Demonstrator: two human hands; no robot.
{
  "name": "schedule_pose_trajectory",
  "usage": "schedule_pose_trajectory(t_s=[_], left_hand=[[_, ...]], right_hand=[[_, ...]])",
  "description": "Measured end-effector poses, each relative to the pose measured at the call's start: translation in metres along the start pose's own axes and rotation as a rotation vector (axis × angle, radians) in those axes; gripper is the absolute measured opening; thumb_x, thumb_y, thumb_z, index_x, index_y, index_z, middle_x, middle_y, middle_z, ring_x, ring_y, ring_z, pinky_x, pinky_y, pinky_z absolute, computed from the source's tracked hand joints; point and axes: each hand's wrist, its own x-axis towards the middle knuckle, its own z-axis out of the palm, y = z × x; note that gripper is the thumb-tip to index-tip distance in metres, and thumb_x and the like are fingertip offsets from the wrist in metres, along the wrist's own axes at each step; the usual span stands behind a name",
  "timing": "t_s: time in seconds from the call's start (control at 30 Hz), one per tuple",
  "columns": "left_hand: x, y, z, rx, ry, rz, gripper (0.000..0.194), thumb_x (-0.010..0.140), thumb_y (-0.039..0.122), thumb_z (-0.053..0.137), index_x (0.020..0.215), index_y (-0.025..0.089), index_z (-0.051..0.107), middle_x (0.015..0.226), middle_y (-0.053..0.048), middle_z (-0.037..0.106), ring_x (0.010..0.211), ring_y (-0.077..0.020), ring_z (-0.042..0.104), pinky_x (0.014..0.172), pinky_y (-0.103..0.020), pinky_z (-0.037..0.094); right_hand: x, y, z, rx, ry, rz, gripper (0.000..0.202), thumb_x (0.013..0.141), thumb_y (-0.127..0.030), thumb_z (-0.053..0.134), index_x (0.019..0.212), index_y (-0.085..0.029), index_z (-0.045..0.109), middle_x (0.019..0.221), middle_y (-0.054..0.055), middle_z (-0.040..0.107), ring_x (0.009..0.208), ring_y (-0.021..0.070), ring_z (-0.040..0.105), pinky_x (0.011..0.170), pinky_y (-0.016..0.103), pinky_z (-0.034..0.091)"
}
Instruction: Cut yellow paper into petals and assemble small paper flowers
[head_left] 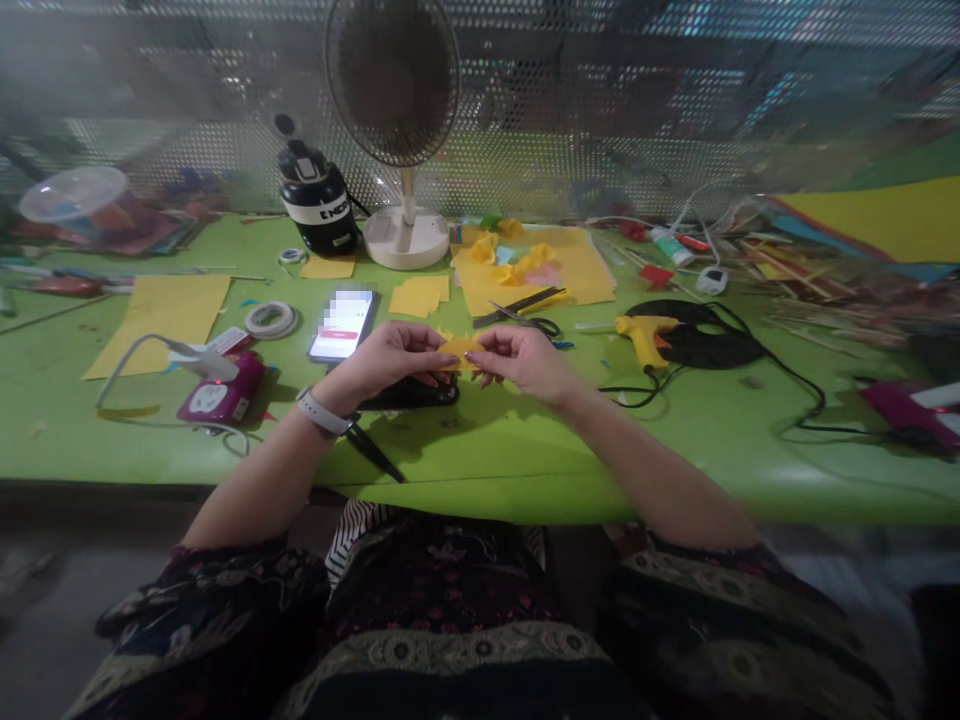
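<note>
Between my two hands is a small yellow paper piece [460,352] with a jagged upper edge. My left hand [401,355] pinches its left side, and my right hand [517,360] pinches its right side, thumbs on top. Just beyond my right hand lie scissors [529,318]. A lit phone [345,325] rests beside my left hand. Under and below my left hand is a dark object [420,394], partly hidden. Farther back, folded yellow paper flowers [517,265] sit on yellow sheets [592,275]. Small yellow squares [420,296] lie left of them.
A fan [407,240] and a black bottle [319,205] stand at the back. On the right are a yellow glue gun [649,335] with its cord and a pile of sticks [802,290]. Tape [271,319] and a purple power adapter [223,390] lie left.
</note>
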Motion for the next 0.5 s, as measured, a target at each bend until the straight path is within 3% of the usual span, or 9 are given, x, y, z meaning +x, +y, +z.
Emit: schedule_pose_trajectory(t_s=[0.5], left_hand=[[-0.0004,-0.0017,-0.0007,0.025,0.026,0.007,0.033,0.067,0.039,0.087,0.08,0.015,0.068,0.074,-0.002,0.072,0.067,-0.0129,0.07,0.067,-0.026,0.061]], right_hand=[[-0.0014,-0.0035,0.0017,0.012,0.023,0.033,0.034,0.072,-0.04,0.086,0.082,-0.015,0.065,0.068,-0.001,0.069,0.056,0.0093,0.064,0.056,0.022,0.055]])
